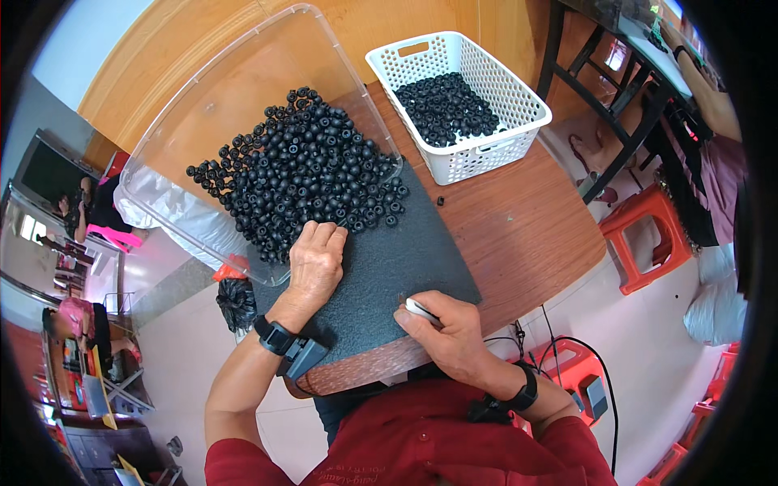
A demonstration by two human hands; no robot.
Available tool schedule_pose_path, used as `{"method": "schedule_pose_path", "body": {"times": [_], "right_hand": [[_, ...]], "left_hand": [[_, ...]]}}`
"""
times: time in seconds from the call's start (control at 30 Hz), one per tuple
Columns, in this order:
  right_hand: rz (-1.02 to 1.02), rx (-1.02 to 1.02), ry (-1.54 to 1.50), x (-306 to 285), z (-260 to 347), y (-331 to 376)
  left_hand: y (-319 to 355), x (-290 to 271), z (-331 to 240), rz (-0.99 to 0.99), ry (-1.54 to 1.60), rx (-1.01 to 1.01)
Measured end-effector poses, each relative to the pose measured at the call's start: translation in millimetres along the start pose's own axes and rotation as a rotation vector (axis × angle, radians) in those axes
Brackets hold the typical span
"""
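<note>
A pile of small black ring-shaped parts (304, 166) spills from a tilted clear plastic tub (235, 73) onto a dark mat (389, 259). My left hand (318, 261) lies on the mat at the pile's near edge, fingers curled over a few of the parts. My right hand (446, 328) rests at the mat's near edge, closed on a small white tool (421, 309). A white perforated basket (458, 101) at the far right of the table holds more of the black parts.
One loose black part (440, 200) lies on the wooden table (527, 227) beside the basket. An orange stool (652, 235) and another person's arm (713, 89) are to the right. A red stool (567, 360) with cables sits below the table edge.
</note>
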State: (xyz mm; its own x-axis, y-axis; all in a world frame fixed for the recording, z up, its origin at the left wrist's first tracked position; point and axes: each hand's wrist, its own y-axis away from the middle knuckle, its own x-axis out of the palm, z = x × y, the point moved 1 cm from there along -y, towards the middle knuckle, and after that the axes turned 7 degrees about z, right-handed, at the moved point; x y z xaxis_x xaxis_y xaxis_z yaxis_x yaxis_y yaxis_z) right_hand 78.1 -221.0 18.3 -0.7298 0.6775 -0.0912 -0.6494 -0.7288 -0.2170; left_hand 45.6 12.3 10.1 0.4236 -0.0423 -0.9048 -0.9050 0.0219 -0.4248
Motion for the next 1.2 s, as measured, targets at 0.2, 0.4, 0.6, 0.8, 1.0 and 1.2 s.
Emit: {"method": "schedule_pose_path", "body": {"times": [0.2,0.4,0.6,0.8,1.0,1.2], "right_hand": [[0.006,-0.034,0.026,1.6,0.2,0.0],[0.020,-0.015,0.014,2.3,1.0,0.8],[0.014,-0.024,0.031,1.2,-0.5,1.4],[-0.002,-0.045,0.026,4.7,0.1,0.8],[-0.010,-0.076,0.065,7.2,0.1,0.3],[0.026,-0.034,0.102,8.0,-2.1,1.2]], "left_hand": [[-3.4,8.0,-2.3,-0.012,0.103,-0.075],[-1.7,11.6,-6.0,0.040,0.046,-0.163],[9.8,4.6,-19.6,0.106,0.135,-0.120],[17.3,-3.9,-22.4,0.145,0.314,-0.128],[25.8,2.6,-21.2,0.061,0.301,-0.131],[26.1,3.6,-34.0,0.055,0.025,-0.004]]}}
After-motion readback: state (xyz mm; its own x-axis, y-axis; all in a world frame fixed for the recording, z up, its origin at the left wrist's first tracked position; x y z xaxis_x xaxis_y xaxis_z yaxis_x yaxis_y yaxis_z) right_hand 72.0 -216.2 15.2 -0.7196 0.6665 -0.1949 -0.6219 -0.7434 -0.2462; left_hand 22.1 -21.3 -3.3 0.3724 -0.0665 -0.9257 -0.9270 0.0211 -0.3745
